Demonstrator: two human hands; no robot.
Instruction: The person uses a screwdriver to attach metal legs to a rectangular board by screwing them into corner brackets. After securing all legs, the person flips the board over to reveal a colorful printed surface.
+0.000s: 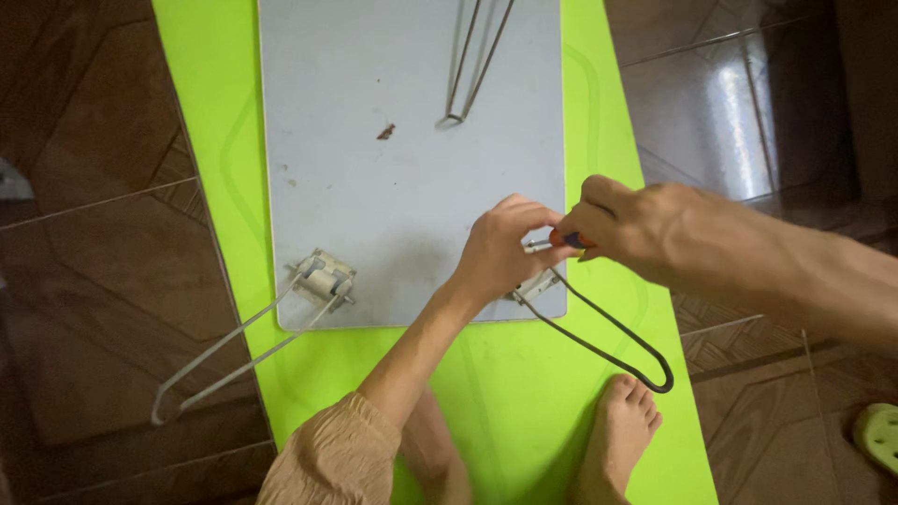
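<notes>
Bare feet [622,425] sit closest to me at six o'clock, on the green mat [524,393]. My left hand [500,252] has its fingers closed round the bracket [535,285] at the board's [374,187] five o'clock corner. My right hand [645,229] comes in from three o'clock, fingers gripping an orange-handled screwdriver [561,241], its tip just beside the left fingers. A dark leg [608,341] loops from that bracket toward five o'clock. A pale leg [234,351] splays toward eight o'clock.
</notes>
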